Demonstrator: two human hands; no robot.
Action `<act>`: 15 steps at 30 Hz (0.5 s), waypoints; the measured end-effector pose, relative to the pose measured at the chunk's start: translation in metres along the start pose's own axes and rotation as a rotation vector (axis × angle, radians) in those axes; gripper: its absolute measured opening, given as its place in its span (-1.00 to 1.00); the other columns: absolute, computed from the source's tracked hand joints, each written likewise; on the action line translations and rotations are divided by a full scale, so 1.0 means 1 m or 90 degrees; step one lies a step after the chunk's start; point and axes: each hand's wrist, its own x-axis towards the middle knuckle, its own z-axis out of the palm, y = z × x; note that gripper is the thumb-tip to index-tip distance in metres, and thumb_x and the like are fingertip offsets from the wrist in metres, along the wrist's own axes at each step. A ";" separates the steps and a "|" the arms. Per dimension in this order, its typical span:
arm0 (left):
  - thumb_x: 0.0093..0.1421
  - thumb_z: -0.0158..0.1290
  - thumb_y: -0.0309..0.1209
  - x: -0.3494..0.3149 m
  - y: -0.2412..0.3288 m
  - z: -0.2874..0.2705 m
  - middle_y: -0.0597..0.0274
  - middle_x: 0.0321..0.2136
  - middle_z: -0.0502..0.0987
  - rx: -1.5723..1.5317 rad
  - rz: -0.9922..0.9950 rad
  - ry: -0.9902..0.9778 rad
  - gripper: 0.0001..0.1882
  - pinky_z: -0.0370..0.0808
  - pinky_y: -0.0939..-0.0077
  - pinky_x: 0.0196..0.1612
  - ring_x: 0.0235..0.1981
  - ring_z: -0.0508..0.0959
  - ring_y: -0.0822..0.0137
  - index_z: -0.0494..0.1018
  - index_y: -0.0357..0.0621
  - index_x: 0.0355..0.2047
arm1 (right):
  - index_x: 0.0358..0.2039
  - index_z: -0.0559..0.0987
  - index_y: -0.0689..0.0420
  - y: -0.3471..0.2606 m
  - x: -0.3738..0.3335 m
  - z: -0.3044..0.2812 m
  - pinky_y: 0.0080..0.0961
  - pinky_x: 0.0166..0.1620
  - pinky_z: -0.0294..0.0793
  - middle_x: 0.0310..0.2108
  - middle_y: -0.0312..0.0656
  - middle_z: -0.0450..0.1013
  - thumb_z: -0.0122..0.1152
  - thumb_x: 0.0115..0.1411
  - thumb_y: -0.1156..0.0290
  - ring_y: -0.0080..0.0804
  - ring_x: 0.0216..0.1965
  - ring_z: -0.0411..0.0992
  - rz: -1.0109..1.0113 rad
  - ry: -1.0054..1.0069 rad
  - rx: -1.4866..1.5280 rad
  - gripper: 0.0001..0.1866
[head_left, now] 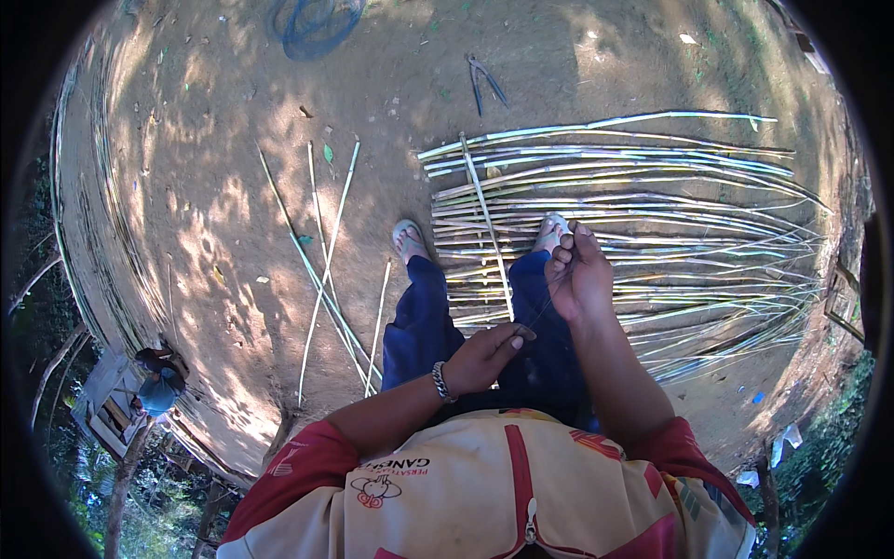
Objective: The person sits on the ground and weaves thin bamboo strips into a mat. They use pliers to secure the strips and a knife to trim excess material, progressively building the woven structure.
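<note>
In front of my body, my left hand is closed, thumb and fingertips pinched on a thin dark strand, which looks like wire. The strand runs up toward my right hand, which is held higher with its palm turned up and fingers curled in, so its far end is hard to see. Below my hands lies a row of long thin poles, side by side on the ground. One crosspiece stick lies across their left ends. My sandalled feet stand at the poles, the right one among them.
Pincers with open handles lie on the dirt beyond the poles. A dark coil rests at the far edge. Several loose sticks cross on the left, and more long poles lie farther left. A person is at the lower left.
</note>
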 end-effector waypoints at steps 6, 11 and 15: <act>0.48 -0.09 -0.27 0.026 0.010 0.007 0.38 -0.46 0.49 -0.074 -0.132 0.105 -0.68 0.42 0.59 -0.26 -0.44 0.39 0.58 0.56 -0.17 0.01 | 0.08 0.49 0.09 -0.001 -0.006 0.009 -0.54 -0.28 0.44 -0.42 -0.41 0.42 -0.04 0.48 0.22 -0.59 -0.42 0.36 0.082 0.081 -0.047 -0.69; 0.48 -0.10 -0.27 0.043 -0.065 0.009 0.56 -0.65 0.26 -0.299 -0.238 0.134 -0.68 0.19 0.68 -0.54 -0.64 0.19 0.69 0.56 -0.20 -0.04 | 0.08 0.51 0.09 0.023 0.034 -0.018 -0.58 -0.36 0.27 -0.40 -0.42 0.40 -0.19 0.52 0.17 -0.62 -0.47 0.25 -0.020 0.086 -0.048 -0.62; 0.49 -0.11 -0.23 0.061 -0.105 0.006 0.57 -0.65 0.21 -0.420 -0.244 0.178 -0.67 0.16 0.68 -0.57 -0.64 0.14 0.68 0.53 -0.19 -0.04 | 0.09 0.50 0.17 0.057 0.083 -0.034 -0.58 -0.37 0.24 -0.37 -0.36 0.40 -0.27 0.53 0.15 -0.58 -0.46 0.22 -0.058 0.072 0.036 -0.55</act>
